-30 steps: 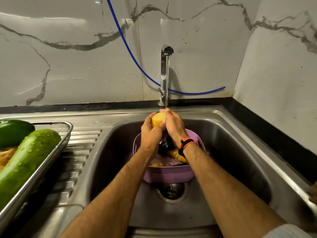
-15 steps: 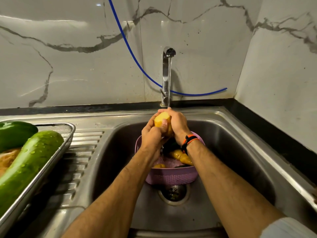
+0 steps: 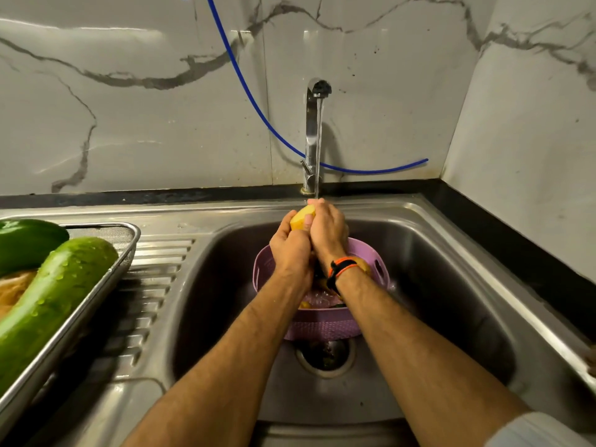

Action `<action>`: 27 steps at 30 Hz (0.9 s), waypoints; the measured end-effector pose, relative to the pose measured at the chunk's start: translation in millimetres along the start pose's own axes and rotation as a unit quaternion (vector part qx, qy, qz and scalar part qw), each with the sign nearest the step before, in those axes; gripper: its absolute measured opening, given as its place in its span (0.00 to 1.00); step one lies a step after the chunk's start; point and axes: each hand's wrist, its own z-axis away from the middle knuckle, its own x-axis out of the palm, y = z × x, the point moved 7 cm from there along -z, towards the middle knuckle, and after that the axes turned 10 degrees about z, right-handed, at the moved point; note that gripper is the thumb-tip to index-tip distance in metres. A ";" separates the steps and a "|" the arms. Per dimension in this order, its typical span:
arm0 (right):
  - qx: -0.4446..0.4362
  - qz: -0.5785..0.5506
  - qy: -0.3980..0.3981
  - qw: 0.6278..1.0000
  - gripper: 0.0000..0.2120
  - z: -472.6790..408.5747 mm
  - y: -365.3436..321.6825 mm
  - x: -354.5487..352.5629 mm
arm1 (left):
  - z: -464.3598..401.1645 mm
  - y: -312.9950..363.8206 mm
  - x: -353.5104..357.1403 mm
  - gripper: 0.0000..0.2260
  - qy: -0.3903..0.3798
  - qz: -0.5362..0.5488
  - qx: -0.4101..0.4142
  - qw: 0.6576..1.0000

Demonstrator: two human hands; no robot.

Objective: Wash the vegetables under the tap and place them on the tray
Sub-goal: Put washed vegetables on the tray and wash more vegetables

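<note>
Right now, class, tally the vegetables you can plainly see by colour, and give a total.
Green, on the tray: 2, a cucumber and another green one.
Yellow: 1, the potato held in both hands under the tap.
Total: 3.
More lie in the basket, too hidden to count.

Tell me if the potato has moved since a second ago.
No. The potato stays just below the tap, slightly left of its base, as before.
</note>
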 end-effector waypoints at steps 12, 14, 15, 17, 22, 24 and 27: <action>0.025 0.010 -0.003 1.000 0.16 -2.4 -0.6 1.1 | -1.3 7.2 0.2 0.17 -0.029 -0.028 0.000 0.999; 0.049 -0.016 -0.041 0.998 0.13 -11.8 -0.2 1.6 | -2.1 11.3 1.2 0.19 -0.067 -0.026 -0.031 0.997; 0.065 -0.034 -0.067 0.995 0.12 -13.1 -1.2 1.2 | -2.2 12.8 2.5 0.19 -0.090 -0.023 -0.051 0.994; 0.094 -0.053 -0.102 0.989 0.16 -15.7 4.7 -0.8 | -2.9 11.9 3.3 0.19 -0.124 -0.025 -0.084 0.988; 0.079 -0.093 -0.075 0.990 0.15 -16.7 9.9 -4.1 | -13.1 5.0 -1.6 0.14 -0.097 -0.045 -0.073 0.992; 0.073 -0.102 -0.056 0.990 0.13 -15.9 9.9 -4.2 | -14.7 6.7 -3.3 0.14 -0.073 -0.056 -0.046 0.995; 0.046 -0.076 -0.045 0.995 0.14 -13.2 7.0 -4.2 | -16.6 5.5 -5.4 0.18 -0.076 -0.106 -0.009 0.991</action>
